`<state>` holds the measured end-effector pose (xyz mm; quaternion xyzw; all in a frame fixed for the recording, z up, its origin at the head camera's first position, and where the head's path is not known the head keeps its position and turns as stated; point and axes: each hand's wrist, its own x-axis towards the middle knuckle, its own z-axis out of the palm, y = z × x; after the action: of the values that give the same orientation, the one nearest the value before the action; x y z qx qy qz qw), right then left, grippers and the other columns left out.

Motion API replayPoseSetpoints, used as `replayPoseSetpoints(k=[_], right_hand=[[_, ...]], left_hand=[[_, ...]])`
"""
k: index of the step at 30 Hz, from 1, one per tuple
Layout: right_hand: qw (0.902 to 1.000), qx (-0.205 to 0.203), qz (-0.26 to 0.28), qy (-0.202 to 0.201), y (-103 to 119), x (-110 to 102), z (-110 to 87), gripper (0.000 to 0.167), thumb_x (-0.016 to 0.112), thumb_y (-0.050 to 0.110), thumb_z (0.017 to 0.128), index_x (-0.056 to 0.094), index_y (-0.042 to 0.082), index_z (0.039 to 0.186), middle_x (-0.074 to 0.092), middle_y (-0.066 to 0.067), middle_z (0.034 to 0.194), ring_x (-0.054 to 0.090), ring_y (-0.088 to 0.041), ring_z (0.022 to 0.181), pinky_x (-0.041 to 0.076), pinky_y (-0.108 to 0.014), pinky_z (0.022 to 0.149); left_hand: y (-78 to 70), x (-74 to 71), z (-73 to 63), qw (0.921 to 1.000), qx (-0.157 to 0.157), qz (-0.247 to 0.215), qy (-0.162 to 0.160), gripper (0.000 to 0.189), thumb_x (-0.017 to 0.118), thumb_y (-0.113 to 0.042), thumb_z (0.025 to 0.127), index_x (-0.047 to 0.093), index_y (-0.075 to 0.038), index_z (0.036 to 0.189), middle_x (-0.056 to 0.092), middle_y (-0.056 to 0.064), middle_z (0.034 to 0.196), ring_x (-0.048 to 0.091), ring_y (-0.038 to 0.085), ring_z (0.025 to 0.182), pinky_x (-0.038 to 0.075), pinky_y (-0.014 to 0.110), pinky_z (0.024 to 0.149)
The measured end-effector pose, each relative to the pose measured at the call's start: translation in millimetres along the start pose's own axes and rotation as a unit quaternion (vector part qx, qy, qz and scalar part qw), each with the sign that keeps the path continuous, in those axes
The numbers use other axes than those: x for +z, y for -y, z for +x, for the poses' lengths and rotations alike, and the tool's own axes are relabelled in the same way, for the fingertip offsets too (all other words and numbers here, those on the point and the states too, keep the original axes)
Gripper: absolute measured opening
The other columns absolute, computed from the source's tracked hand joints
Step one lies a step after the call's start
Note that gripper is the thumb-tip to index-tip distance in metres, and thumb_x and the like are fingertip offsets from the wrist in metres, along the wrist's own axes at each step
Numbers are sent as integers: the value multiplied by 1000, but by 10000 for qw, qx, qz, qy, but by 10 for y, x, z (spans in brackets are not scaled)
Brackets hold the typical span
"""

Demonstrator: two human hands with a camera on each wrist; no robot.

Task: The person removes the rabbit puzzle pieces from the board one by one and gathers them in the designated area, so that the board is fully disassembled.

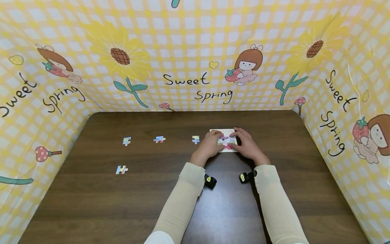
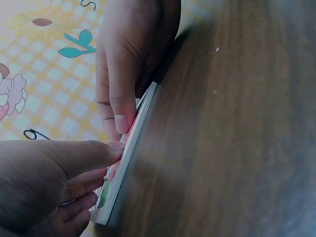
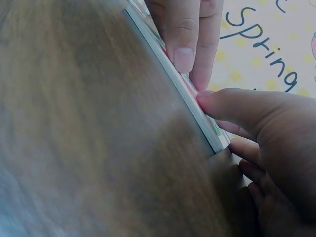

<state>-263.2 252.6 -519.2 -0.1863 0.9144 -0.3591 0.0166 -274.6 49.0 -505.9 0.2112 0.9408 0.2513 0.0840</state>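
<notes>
A small jigsaw puzzle (image 1: 226, 140) with a pink and white character lies in a shallow white tray (image 1: 223, 130) near the back of the table. My left hand (image 1: 208, 145) spans its left side, thumb on the near part and fingers toward the far part. From the right, my right hand (image 1: 247, 145) holds it the same way. In the left wrist view the left thumb (image 2: 116, 146) rests on the picture just behind the tray's near rim, close to the other thumb. The fingers hide parts of the picture's left and right sides.
Loose jigsaw pieces lie to the left: one piece (image 1: 195, 139) beside the left hand, another (image 1: 159, 139) farther along, one at the back left (image 1: 126, 141) and one nearer (image 1: 121, 169). A yellow checked cloth (image 1: 186, 51) encloses the brown table (image 1: 91, 203) on three sides.
</notes>
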Motion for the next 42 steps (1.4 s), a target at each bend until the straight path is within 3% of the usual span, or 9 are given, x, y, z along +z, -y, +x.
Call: replayPoseSetpoints(k=[31, 42], right_hand=[[10000, 44, 29, 27, -28, 17, -3, 35, 72, 22, 90, 60, 5, 118, 33, -18, 153, 19, -36, 144, 16, -56, 113], [10000, 39, 31, 15, -37, 11, 3, 35, 72, 21, 90, 60, 5, 119, 33, -19, 152, 19, -36, 143, 17, -56, 113]], left_hand=[[2, 28, -25, 9979, -173, -600, -186, 49, 69, -26, 91, 52, -15, 136, 46, 6, 143, 40, 25, 133, 37, 41, 106], [22, 22, -19, 9971, -82, -701, -283, 45, 67, -22, 93, 50, -18, 135, 48, 5, 141, 42, 24, 131, 39, 41, 104]])
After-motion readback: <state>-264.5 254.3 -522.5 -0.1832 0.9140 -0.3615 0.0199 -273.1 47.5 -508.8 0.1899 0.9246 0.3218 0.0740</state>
